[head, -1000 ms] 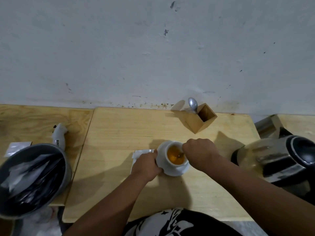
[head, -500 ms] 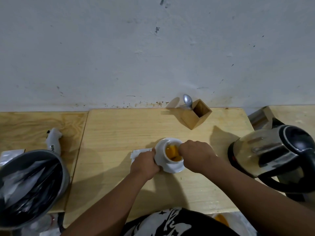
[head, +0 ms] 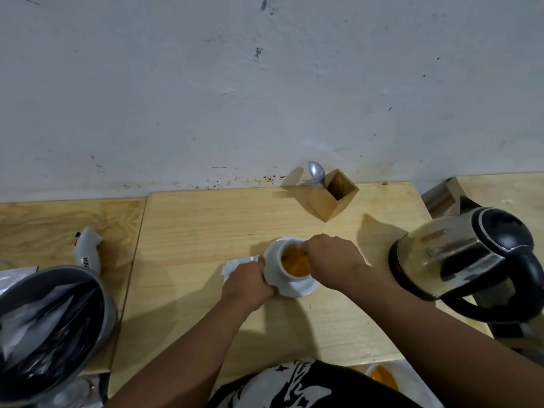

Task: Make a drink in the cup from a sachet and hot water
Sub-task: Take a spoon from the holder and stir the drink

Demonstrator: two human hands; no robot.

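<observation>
A white cup [head: 278,262] holding orange-amber liquid sits on a white saucer [head: 297,288] near the middle of a pale wooden table [head: 206,231], directly in front of a seated person. The left hand [head: 245,285] is curled against the cup's left side and the saucer's edge, its fingers closed around the ceramic. The right hand [head: 332,260] hovers over the cup's right rim in a closed fist, fingers pinched down toward the liquid; whatever it holds is hidden by the hand and blurred, so the item cannot be told. A torn white sachet [head: 238,263] lies flat on the table just left of the cup, partly under the left hand. Behind the cup, near the wall [head: 265,83], a square wooden holder [head: 331,200] stands with 1 metal spoon [head: 316,172] in it, bowl upward. To the right, a steel electric kettle [head: 468,257] with a black lid and handle stands on the table's edge. At far left, a grey bin [head: 53,325] lined with a dark bag sits beside a white handle-shaped object [head: 88,251] on a second wooden surface.
</observation>
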